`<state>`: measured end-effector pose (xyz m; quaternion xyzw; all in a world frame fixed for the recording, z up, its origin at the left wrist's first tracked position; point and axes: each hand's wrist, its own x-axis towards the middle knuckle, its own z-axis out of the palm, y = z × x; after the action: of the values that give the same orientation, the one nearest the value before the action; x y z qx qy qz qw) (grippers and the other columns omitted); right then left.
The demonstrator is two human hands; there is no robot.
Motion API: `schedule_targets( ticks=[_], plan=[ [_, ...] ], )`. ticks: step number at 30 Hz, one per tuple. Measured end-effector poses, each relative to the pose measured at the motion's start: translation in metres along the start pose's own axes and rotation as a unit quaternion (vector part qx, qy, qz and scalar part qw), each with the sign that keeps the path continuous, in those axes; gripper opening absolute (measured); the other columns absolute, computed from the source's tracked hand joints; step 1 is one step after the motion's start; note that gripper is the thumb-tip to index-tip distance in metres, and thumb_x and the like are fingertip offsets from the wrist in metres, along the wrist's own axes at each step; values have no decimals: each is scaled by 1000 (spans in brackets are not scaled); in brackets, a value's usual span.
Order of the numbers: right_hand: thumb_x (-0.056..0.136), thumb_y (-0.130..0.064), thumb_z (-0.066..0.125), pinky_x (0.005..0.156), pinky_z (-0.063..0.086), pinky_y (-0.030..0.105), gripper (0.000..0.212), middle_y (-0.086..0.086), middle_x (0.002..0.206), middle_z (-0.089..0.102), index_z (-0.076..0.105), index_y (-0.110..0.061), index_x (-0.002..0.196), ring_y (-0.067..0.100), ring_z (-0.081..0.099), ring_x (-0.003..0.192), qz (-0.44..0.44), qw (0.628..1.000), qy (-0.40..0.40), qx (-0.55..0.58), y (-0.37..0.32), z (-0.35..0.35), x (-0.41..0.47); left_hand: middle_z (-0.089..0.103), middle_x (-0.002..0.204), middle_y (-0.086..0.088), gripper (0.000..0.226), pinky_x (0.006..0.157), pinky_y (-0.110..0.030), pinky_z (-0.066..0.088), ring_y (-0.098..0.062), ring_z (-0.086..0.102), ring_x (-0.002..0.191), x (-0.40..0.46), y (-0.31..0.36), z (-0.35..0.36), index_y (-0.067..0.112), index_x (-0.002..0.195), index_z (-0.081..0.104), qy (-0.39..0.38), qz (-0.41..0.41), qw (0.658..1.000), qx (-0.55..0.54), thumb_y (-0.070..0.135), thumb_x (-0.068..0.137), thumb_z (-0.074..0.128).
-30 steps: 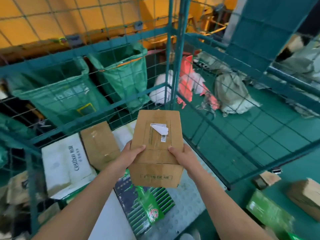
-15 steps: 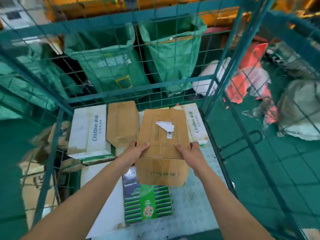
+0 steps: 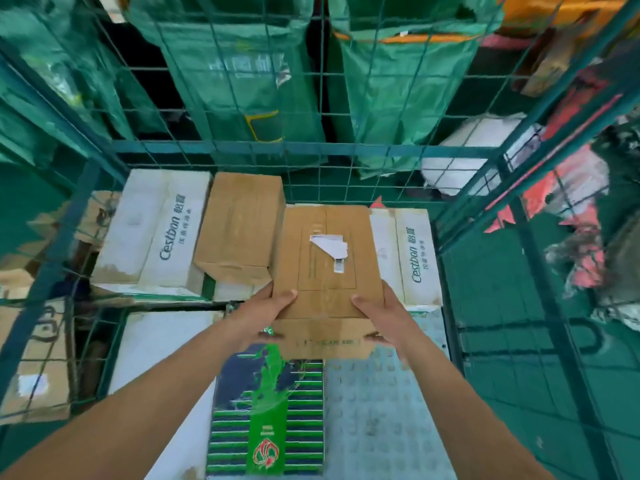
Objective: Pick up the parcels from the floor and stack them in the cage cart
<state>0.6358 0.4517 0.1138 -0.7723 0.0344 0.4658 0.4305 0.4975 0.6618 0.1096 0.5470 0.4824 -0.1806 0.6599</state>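
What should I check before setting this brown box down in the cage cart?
1. Grip: left hand and right hand both hold the brown box, thumbs on top: ok.
2. Box inside the cage cart walls: ok.
3. Landing spot between the other brown box and the right white Cestbon box: cannot tell, hidden beneath.
4. Box level: near edge looks slightly lower: cannot tell.
5. Fingers underneath risk pinching: cannot tell.
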Motion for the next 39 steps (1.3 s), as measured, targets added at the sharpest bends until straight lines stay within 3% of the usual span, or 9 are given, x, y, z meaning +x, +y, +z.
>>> schedule_targets(
  ticks=[9, 11, 14, 18, 22, 25, 28, 32, 39],
  plan=[
    [95, -41, 70, 95, 60, 44, 67, -12, 135, 63, 35, -46, 151, 13, 64, 117, -15, 1000, -5, 18, -5, 23, 109, 57, 140, 10, 46, 96, -44, 59, -16, 60, 120, 95, 7, -20, 38, 146, 41, 40, 60, 997, -2, 39, 103, 59],
    [96, -36, 69, 100, 57, 44, 68, -14, 135, 63, 32, -50, 152, 13, 65, 117, -29, 999, -5, 26, -5, 26, 134, 47, 150, 13, 60, 107, -38, 50, -14, 54, 127, 114, 7, -21, 38, 157, 26, 66, 117, 991, 23, 29, 106, 56],
    [100, -30, 61, 111, 47, 47, 73, -11, 147, 54, 21, -49, 159, 18, 59, 125, -36, 999, 8, -8, 0, 36, 170, 26, 156, 17, 70, 112, -16, 24, -5, 35, 139, 135, -4, -24, 29, 164, 14, 57, 176, 964, 192, 20, 106, 53],
    [108, -24, 47, 99, 56, 49, 74, -6, 137, 49, 4, -47, 162, 28, 60, 114, -18, 998, -6, -57, 6, 53, 195, 16, 166, 1, 74, 119, -34, 32, -26, 29, 148, 166, -23, -29, 31, 163, 15, 53, 217, 867, 445, 27, 102, 57],
    [103, -8, 47, 72, 61, 37, 81, -4, 128, 59, 8, -46, 162, 20, 62, 85, -56, 997, 25, -50, 14, 61, 210, 23, 154, -2, 70, 102, -42, 50, -29, 32, 136, 184, -18, -28, 30, 159, 25, 109, 249, 769, 579, 28, 98, 60],
    [101, -8, 48, 51, 45, 19, 82, -12, 120, 61, 8, -44, 163, 10, 57, 70, -77, 993, 33, -80, 15, 65, 214, 32, 152, -6, 73, 111, -45, 38, -31, 37, 134, 196, -12, -36, 29, 157, 29, 152, 290, 686, 650, 31, 94, 64],
    [103, -12, 49, 48, 46, 19, 79, -17, 135, 53, 9, -45, 163, 6, 58, 60, -106, 989, 36, -98, 12, 70, 220, 27, 157, -8, 77, 121, -52, 22, -34, 29, 144, 213, 2, -51, 35, 158, 19, 176, 285, 634, 697, 32, 95, 63],
    [104, -11, 49, 63, 53, 26, 78, -14, 133, 50, 12, -46, 162, 13, 62, 73, -108, 988, 45, -99, 10, 71, 233, 10, 161, -6, 79, 124, -55, 19, -36, 16, 151, 222, 12, -61, 42, 155, -3, 160, 237, 623, 728, 40, 102, 55],
    [104, -17, 55, 81, 52, 28, 76, 2, 153, 42, 13, -36, 165, 16, 61, 97, -116, 982, 58, -137, 5, 72, 226, 13, 164, -6, 88, 123, -50, 23, -34, 19, 152, 209, 11, -42, 37, 160, 7, 166, 199, 652, 712, 18, 94, 63]
  ],
)
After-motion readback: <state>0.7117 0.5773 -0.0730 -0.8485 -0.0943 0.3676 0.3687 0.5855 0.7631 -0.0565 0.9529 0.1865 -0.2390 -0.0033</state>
